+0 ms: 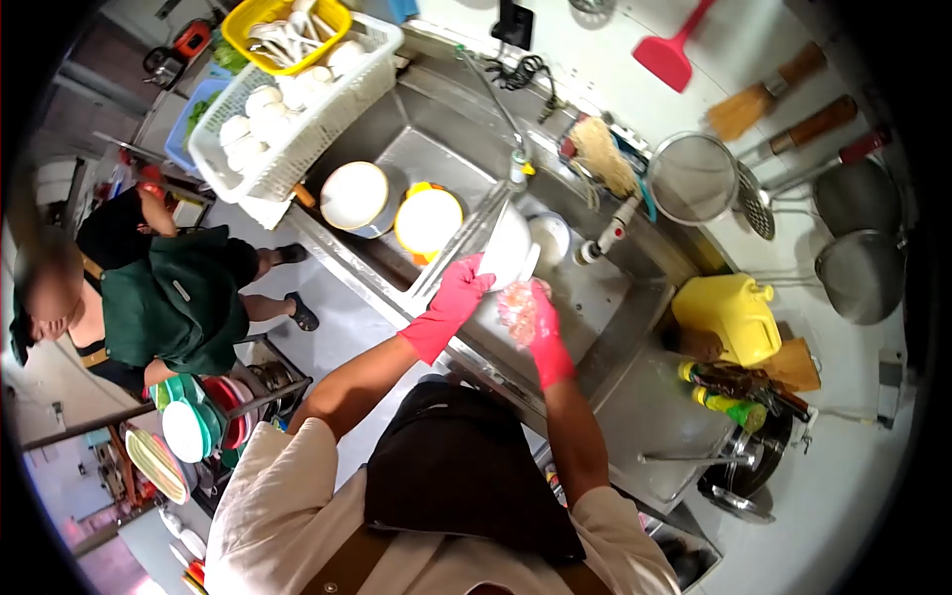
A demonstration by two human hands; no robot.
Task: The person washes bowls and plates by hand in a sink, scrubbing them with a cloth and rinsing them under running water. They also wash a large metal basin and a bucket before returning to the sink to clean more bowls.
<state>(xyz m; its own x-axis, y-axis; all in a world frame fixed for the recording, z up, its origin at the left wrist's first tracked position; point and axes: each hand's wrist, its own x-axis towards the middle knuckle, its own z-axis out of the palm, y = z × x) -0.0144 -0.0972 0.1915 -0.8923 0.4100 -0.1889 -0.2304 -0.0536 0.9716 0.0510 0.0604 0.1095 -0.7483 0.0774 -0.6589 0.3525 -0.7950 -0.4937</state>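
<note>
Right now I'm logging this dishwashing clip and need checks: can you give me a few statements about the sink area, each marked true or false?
1. The left hand holds a white bowl over the sink. True.
2. Both hands are bare. False: both wear pink rubber gloves.
3. The right hand grips a soapy scrubbing pad. True.
4. The yellow jug stands inside the sink basin. False: it stands on the counter beside the sink.
5. The white basket holds white dishes. True.
6. The red spatula lies in the sink. False: it hangs on the wall.
</note>
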